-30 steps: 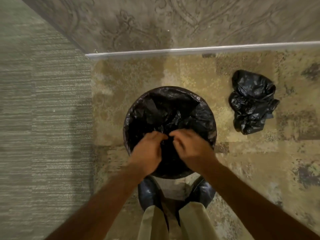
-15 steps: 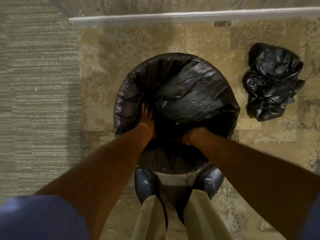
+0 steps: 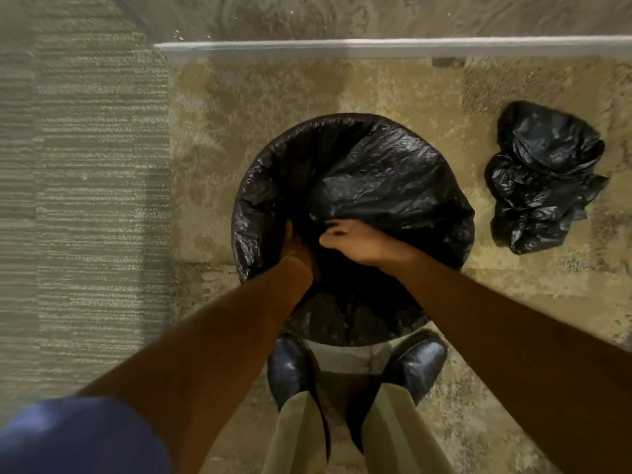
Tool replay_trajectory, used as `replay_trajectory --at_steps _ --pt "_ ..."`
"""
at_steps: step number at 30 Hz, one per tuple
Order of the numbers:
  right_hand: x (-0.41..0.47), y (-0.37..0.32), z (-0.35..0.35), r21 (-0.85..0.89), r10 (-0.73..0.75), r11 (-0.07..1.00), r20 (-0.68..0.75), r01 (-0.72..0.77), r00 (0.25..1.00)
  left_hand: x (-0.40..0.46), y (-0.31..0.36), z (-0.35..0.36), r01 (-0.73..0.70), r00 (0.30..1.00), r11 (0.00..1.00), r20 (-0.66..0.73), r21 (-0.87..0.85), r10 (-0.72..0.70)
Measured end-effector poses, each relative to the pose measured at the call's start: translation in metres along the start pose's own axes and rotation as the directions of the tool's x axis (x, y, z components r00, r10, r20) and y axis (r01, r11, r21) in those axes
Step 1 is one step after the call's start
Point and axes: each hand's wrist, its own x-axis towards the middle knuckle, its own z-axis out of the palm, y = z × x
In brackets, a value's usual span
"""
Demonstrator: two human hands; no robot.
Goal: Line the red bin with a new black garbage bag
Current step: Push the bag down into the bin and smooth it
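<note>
The floor is carpet in mottled tan and beige patches, with darker grey-brown blocks toward the right side. A white baseboard runs along its far edge. Above the baseboard, the far wall carries grey wallpaper with a faint ornamental scroll pattern. The left wall is covered in a grey-green material with fine horizontal streaks. Lighting is dim and warm.
</note>
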Motion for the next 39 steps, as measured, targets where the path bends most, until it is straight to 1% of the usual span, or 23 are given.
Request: replay_trajectory --at_steps 2,3,4,5,8,11,12,14,16,17,18,20,24,26,28,30,31,32,33,34,36,38,39 --pt "0.011 -0.009 -0.015 0.069 0.051 0.997 -0.215 -0.037 0.975 -0.002 0.001 0.002 0.007 1.000 0.999 -0.011 -0.050 -0.007" --pt "0.017 -0.011 -0.026 0.078 0.103 0.993 -0.291 -0.083 0.951 -0.002 0.001 0.003 0.005 1.000 0.997 -0.011 -0.073 -0.006" --pt "0.021 -0.014 -0.036 0.076 0.160 0.987 -0.323 -0.143 0.933 -0.001 0.001 0.004 0.004 1.000 0.996 -0.006 -0.089 -0.005" --pt "0.024 -0.017 -0.046 0.059 0.195 0.981 -0.318 -0.186 0.928 -0.001 0.000 0.005 0.006 1.000 0.996 -0.001 -0.094 -0.006" --pt "0.024 -0.021 -0.061 -0.054 0.163 0.982 -0.264 -0.184 0.951 0.000 -0.002 0.005 0.000 1.000 0.997 0.031 -0.075 0.002" --pt "0.013 -0.017 -0.049 -0.371 -0.017 0.922 -0.311 -0.106 0.950 0.001 -0.002 0.003 0.001 1.000 0.995 0.029 -0.097 0.002" --pt "0.008 -0.015 -0.040 -0.483 -0.065 0.872 -0.269 -0.077 0.961 0.001 -0.002 0.002 -0.001 1.000 0.991 0.012 -0.137 0.003" --pt "-0.002 -0.008 -0.018 -0.670 -0.072 0.743 -0.092 -0.008 0.993 0.001 -0.002 -0.002 -0.027 0.999 0.965 -0.027 -0.260 0.021" --pt "-0.009 0.007 0.006 -0.792 0.053 0.609 0.084 0.034 0.995 0.002 -0.005 -0.007 -0.041 0.999 0.938 -0.046 -0.343 0.027" --pt "-0.010 0.017 0.015 -0.822 0.145 0.569 0.131 0.026 0.981 0.002 -0.007 -0.009 -0.040 0.999 0.942 -0.044 -0.333 0.027" --pt "-0.010 0.026 0.022 -0.835 0.220 0.550 0.153 0.007 0.963 0.003 -0.010 -0.011 -0.035 0.999 0.954 -0.045 -0.299 0.023" --pt "-0.006 0.043 0.026 -0.842 0.301 0.539 0.150 -0.038 0.942 0.009 -0.014 -0.012 -0.031 0.998 0.975 -0.067 -0.221 0.016" --pt "0.002 0.054 0.026 -0.862 0.328 0.504 0.135 -0.052 0.935 0.014 -0.019 -0.003 -0.027 0.996 0.996 -0.088 -0.080 0.020" --pt "-0.001 0.056 0.024 -0.870 0.307 0.492 0.132 -0.038 0.942 0.013 -0.014 0.000 -0.024 0.998 0.994 -0.065 -0.109 0.017" --pt "-0.006 0.051 0.017 -0.856 0.201 0.516 0.093 -0.025 0.975 0.009 -0.011 -0.006 -0.045 0.996 0.966 -0.091 -0.253 0.022" --pt "-0.015 0.037 0.008 -0.780 0.028 0.625 -0.006 -0.022 1.000 0.001 -0.012 -0.016 -0.127 0.967 0.881 -0.255 -0.456 0.007" --pt "-0.019 0.028 0.001 -0.698 -0.043 0.716 -0.070 -0.018 0.997 -0.004 -0.014 -0.020 -0.188 0.940 0.797 -0.341 -0.574 -0.024" --pt "-0.021 0.020 -0.008 -0.584 -0.080 0.812 -0.144 -0.019 0.986 -0.007 -0.018 -0.025 -0.247 0.917 0.677 -0.393 -0.693 -0.068" --pt "-0.022 0.013 -0.019 -0.451 -0.081 0.892 -0.223 -0.029 0.972 -0.009 -0.023 -0.028 -0.278 0.907 0.548 -0.403 -0.789 -0.120" --pt "-0.022 0.007 -0.030 -0.326 -0.044 0.944 -0.288 -0.055 0.957 -0.009 -0.031 -0.031 -0.270 0.909 0.443 -0.378 -0.855 -0.175" --pt "-0.024 -0.001 -0.049 -0.169 0.036 0.981 -0.339 -0.099 0.940 -0.006 -0.047 -0.037 -0.175 0.932 0.295 -0.254 -0.939 -0.257" --pt "-0.023 -0.003 -0.057 -0.180 0.017 0.981 -0.320 -0.078 0.947 0.000 -0.059 -0.041 -0.111 0.952 0.204 -0.163 -0.973 -0.257" --pt "-0.024 -0.005 -0.057 -0.239 0.006 0.968 -0.290 -0.079 0.957 0.001 -0.061 -0.043 -0.108 0.956 0.208 -0.158 -0.972 -0.245"
